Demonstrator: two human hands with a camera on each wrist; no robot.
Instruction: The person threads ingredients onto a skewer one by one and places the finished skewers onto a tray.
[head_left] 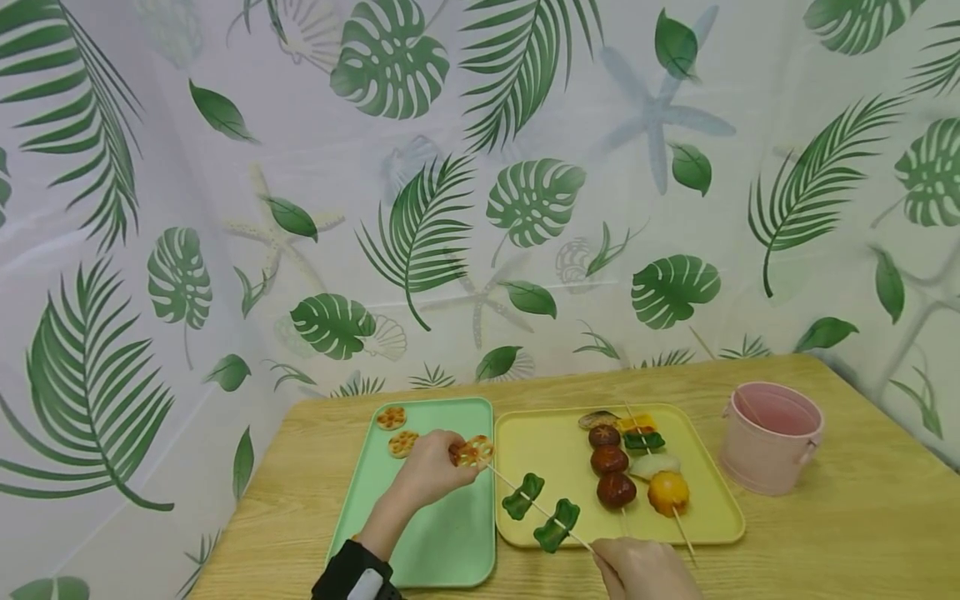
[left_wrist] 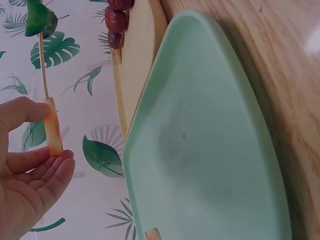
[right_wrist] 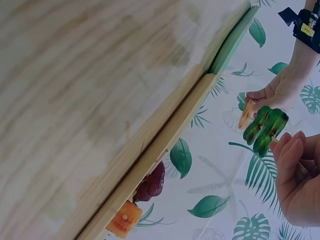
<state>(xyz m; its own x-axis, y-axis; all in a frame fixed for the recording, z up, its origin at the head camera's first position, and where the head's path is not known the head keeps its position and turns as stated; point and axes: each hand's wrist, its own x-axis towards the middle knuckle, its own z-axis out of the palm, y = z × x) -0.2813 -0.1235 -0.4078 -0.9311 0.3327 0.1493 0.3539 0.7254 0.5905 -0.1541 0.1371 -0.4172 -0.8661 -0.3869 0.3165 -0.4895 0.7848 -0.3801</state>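
My left hand (head_left: 431,473) pinches a browned lotus root slice (head_left: 477,452) by its edge, above the green tray (head_left: 457,550). In the left wrist view, thumb and fingertips grip the slice (left_wrist: 53,131) from opposite edges, and the stick meets it. My right hand (head_left: 647,570) holds the lower end of a thin wooden skewer (head_left: 579,541). Two green pepper pieces (head_left: 557,526) are threaded on that skewer, spaced apart. In the right wrist view the pepper pieces (right_wrist: 265,131) stand just beyond the curled fingers of the right hand (right_wrist: 300,185).
Two more lotus root slices (head_left: 403,443) lie on the green tray's far left. Beside it, the yellow tray (head_left: 536,433) bears a skewer of brown mushroom caps (head_left: 610,460) and another with a yellow piece (head_left: 668,492). A pink bucket (head_left: 765,458) with a stick inside stands right.
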